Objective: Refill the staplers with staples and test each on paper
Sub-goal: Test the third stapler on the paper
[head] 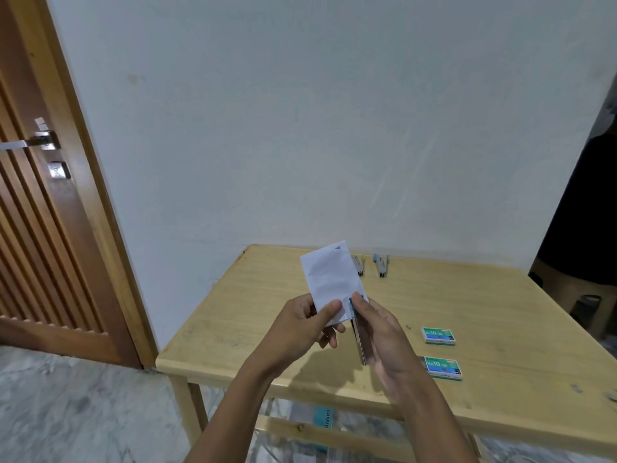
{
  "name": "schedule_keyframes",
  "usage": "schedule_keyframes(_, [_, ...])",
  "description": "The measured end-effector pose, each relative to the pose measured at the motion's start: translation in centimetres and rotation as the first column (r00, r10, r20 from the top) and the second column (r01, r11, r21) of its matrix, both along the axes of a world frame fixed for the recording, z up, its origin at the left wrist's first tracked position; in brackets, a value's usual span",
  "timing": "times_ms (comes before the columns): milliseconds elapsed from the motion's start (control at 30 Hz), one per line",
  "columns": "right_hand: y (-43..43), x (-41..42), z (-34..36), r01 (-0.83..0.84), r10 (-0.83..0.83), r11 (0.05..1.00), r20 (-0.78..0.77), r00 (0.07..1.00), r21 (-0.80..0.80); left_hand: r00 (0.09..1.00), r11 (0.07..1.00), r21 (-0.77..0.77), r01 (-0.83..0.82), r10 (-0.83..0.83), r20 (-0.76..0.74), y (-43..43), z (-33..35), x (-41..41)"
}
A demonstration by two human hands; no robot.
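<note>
Pale wood table [467,315] stands against a plain white wall [300,111], with a brown slatted door [50,245] to the left. Above the table's near edge, the left hand [300,332] pinches the lower end of a folded white paper [330,279] between thumb and fingers, holding it upright. The right hand [384,332] is wrapped around a stapler [359,339] with a metal body and blue trim, its front end meeting the paper's lower right edge. Two green boxes of staples lie on the table to the right of the hands, a farther box [438,335] and a nearer box [444,368]; both are closed, so their contents do not show. At the far edge of the table, near the wall, lie two more staplers side by side: one with yellow trim [359,265], partly hidden behind the paper, and one with blue trim [380,265]. A small scrap of metal [576,388] lies near the table's right front.
</note>
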State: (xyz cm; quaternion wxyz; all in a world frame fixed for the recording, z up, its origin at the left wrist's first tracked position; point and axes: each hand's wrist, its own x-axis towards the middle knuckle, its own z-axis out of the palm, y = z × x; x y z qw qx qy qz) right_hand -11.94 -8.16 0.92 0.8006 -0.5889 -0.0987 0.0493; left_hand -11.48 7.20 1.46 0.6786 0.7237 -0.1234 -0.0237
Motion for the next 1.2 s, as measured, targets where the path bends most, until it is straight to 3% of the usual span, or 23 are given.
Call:
schedule_keyframes(200, [0.3,0.2,-0.5,0.038,-0.037,0.999,-0.076,0.996,0.016,0.995,0.988,0.119,0.096,-0.095,-0.014,-0.9,-0.6,-0.7])
schedule_keyframes(400, [0.9,0.4,-0.6,0.063,-0.061,0.997,-0.062,0.996,0.034,0.998,0.999,-0.033,-0.005,0.004,-0.057,-1.9,-1.2,-0.6])
schedule_keyframes(600, [1.1,-0.1,-0.1,0.099,-0.09,0.991,-0.096,0.991,0.086,1.0,0.999,-0.047,0.004,-0.004,-0.016,-2.1,-1.4,-0.6])
schedule_keyframes(867, [0.9,0.0,-0.2,0.157,-0.159,0.987,-0.097,0.983,-0.027,0.995,0.997,0.013,0.071,-0.07,-0.077,-0.4,-1.0,-0.2])
schedule_keyframes(933, [0.8,0.0,-0.2,0.175,-0.18,0.983,-0.081,0.98,-0.062,0.997,0.999,-0.035,0.03,-0.033,-0.074,0.3,-0.6,0.2])
schedule_keyframes(1067, [0.8,-0.2,0.0,0.154,-0.167,0.981,-0.111,0.98,-0.116,0.997,0.995,0.071,-0.073,0.073,0.0,1.6,-0.9,1.7])
schedule_keyframes(1200, [0.2,0.4,-0.8,0.148,-0.173,0.98,-0.206,0.963,-0.134,0.973,0.971,0.076,-0.226,0.229,-0.022,2.9,-1.9,3.9])
